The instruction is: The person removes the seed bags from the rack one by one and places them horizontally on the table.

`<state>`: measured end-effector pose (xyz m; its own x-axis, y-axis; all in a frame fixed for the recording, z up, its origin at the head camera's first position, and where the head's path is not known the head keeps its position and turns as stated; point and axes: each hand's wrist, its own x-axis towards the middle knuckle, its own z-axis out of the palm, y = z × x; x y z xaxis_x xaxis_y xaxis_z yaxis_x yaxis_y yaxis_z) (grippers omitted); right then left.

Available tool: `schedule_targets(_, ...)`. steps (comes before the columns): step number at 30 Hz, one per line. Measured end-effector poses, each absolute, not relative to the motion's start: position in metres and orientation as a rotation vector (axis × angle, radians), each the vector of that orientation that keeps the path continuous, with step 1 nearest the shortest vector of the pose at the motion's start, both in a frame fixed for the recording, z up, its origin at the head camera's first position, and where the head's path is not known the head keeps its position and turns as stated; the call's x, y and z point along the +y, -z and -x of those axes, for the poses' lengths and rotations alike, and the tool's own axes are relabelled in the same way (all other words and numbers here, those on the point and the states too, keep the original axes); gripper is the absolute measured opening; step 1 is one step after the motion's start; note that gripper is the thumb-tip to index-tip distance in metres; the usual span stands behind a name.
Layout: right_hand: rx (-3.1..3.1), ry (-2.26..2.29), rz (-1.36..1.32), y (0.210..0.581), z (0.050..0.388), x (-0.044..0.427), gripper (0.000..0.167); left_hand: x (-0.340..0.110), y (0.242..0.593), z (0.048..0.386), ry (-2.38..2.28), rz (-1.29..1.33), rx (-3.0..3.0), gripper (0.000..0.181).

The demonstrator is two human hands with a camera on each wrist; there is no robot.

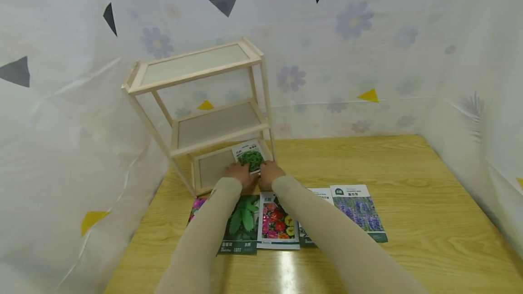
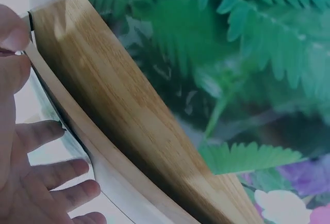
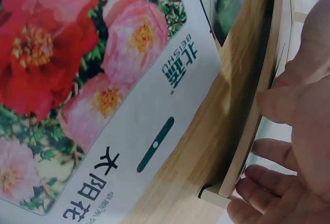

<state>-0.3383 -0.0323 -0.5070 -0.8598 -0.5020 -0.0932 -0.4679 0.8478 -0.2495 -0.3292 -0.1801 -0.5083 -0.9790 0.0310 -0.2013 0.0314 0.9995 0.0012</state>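
A seed packet [image 1: 251, 158] with a green leafy picture lies on the bottom shelf of a small wooden rack [image 1: 219, 139]. My left hand [image 1: 240, 173] is at its lower left corner, fingers mostly straight against it. In the left wrist view the left hand [image 2: 36, 167] has its fingers spread beside the shelf's front rail [image 2: 85, 126]. At the lower right corner, my right hand [image 1: 269, 173] touches the packet with loosely bent fingers. The right wrist view shows the right hand [image 3: 304, 126] by the rail, its thumb apart from the fingertips. The packet's near edge is partly hidden.
On the table [image 1: 425, 203], in front of the rack, lie a mimosa-leaf packet [image 1: 243, 226], a red-flower packet [image 1: 278, 226], a lavender packet [image 1: 361, 210] and others partly covered by my sleeves. The rack's middle shelf [image 1: 220, 124] and top shelf [image 1: 196, 65] overhang the bottom one.
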Motion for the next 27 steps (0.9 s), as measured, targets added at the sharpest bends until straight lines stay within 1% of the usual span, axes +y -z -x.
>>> schedule_targets(6,2.923,0.355,0.711,0.512,0.337,-0.036,0.045,-0.185,0.513,0.328,-0.029,-0.042,2.966,0.068)
schedule_targets(13,2.93,0.395,0.578,0.509,0.338,-0.034,0.046,-0.184,0.513,0.326,-0.064,-0.042,3.006,0.072)
schedule_targets(16,2.928,0.434,0.532,0.5,0.334,-0.031,0.042,-0.183,0.512,0.325,-0.065,-0.042,3.013,0.074)
schedule_targets(19,2.949,0.41,0.555,0.496,0.332,-0.029,0.035,-0.184,0.515,0.327,-0.083,-0.044,3.029,0.073)
schedule_targets(23,2.967,0.451,0.572,0.5,0.333,-0.029,0.029,-0.189,0.522,0.329,-0.094,-0.027,3.02,0.075)
schedule_targets(27,2.948,0.626,0.478,0.507,0.336,-0.03,0.026,-0.195,0.529,0.329,-0.089,-0.031,2.992,0.081)
